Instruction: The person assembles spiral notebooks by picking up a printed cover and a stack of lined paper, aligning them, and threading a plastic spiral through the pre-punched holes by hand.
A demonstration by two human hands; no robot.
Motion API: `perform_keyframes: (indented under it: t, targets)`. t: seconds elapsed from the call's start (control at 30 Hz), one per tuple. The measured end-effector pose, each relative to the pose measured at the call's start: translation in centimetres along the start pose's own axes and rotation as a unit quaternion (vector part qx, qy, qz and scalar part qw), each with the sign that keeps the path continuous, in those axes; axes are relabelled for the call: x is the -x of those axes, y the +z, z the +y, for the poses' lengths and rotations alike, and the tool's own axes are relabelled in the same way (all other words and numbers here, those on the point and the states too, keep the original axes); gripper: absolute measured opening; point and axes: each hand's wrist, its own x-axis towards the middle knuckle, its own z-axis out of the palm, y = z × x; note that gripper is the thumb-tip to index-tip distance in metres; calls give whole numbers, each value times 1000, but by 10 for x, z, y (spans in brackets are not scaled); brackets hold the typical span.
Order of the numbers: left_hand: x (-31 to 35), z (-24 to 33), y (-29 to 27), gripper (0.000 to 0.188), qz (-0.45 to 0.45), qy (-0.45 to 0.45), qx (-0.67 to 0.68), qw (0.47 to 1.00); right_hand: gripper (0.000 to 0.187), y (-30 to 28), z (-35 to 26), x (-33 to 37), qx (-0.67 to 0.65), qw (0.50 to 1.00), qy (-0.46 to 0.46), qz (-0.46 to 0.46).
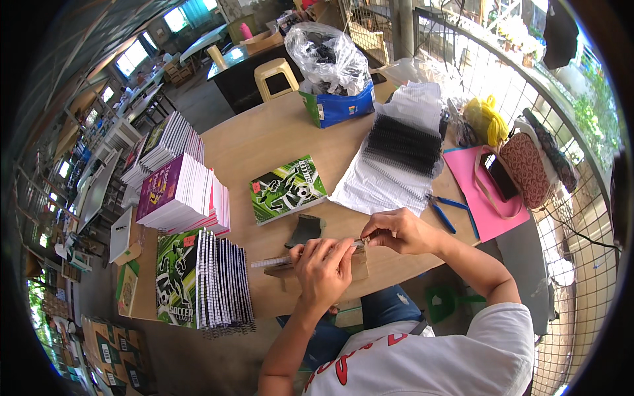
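Observation:
My left hand (322, 272) curls its fingers over a narrow white-edged piece (267, 263), which looks like a notebook's edge, at the table's near side. My right hand (404, 232) pinches at the right end of that edge. What its fingertips hold is too small to make out. Under and beside the hands is a brown wooden or cardboard block (358, 265). Just beyond lies a dark grey scrap (306, 230). A green soccer-cover notebook (288, 189) lies flat farther off. Blue-handled pliers (444, 218) rest right of my right hand.
Spiral-bound notebooks (221, 280) are stacked at the left, near purple-covered ones (173, 191). Black spiral coils (404, 142) lie on white cloth (360, 188). A pink folder (485, 191) carries a patterned pouch (526, 168). A blue box (343, 105) with a plastic bag stands at the back.

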Motion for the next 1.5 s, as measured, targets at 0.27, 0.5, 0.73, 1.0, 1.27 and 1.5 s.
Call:
perform_keyframes:
  t: [0.27,0.5,0.73,1.0,1.27,1.5]
  targets:
    - [2,0,1,8,-8,-13,0,1000,14,2,-4,-2,9,1000,-15,19]
    - [0,1,2,7,-3,-19,0,1000,14,8,-1,-7,38,998,-25,32]
    - [26,-4,5,19,36,11,18,999,23,-5,-15,-2,4,996,39,78]
    - [34,-6,3,32,59,73,9,996,40,-6,-4,7,137,987,-41,-67]
    - [36,-9,4,32,56,68,8,996,34,-4,-20,7,83,995,5,-56]
    - [36,-9,4,33,54,74,12,996,26,-8,-20,5,41,997,-39,-55]
